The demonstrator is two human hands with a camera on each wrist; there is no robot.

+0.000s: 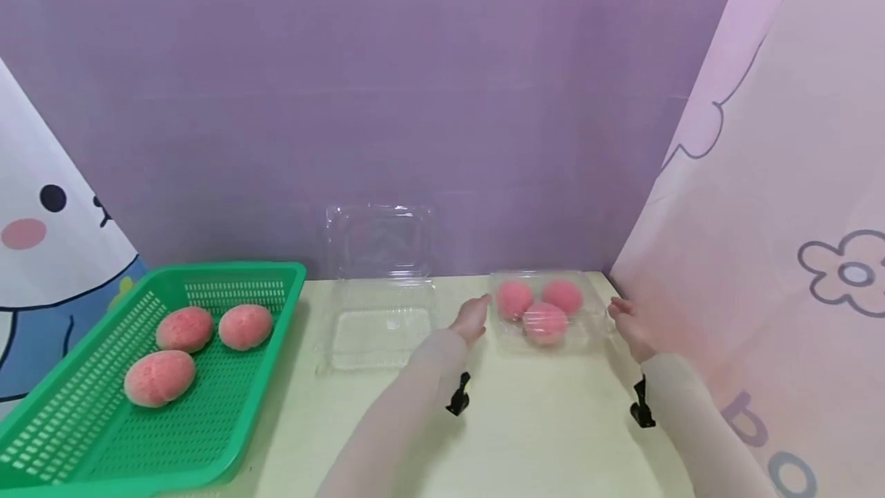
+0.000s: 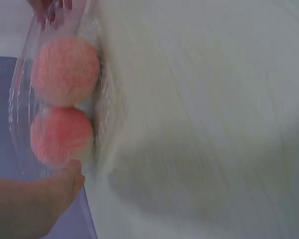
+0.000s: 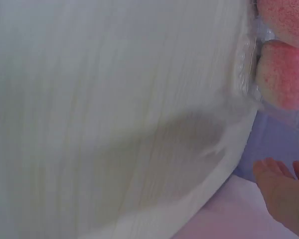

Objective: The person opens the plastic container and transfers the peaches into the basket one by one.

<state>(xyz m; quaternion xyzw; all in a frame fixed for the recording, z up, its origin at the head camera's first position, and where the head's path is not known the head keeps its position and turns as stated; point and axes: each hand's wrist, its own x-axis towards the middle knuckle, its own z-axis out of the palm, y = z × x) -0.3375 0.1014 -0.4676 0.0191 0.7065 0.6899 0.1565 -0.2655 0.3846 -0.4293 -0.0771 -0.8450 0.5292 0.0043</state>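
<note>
A clear plastic clamshell box (image 1: 591, 329) sits at the back right of the table with its lid down, three pink toy peaches (image 1: 545, 323) inside. My left hand (image 1: 472, 319) is at the box's left side, fingers fairly straight; whether it touches the plastic I cannot tell. In the left wrist view, the fingertips of that hand (image 2: 37, 201) overlap the edge of the nearer peach (image 2: 62, 137). On the other side, my right hand (image 1: 631, 327) stands beside the box with fingers extended. The right wrist view shows a gap between this hand (image 3: 284, 191) and the box.
Left of the hands stands another clear clamshell box (image 1: 332, 340), its lid raised against the purple backdrop (image 1: 442, 98). A green basket (image 1: 238, 436) at the left holds three more peaches (image 1: 160, 379). A printed cloth wall (image 1: 781, 252) rises close by my right arm.
</note>
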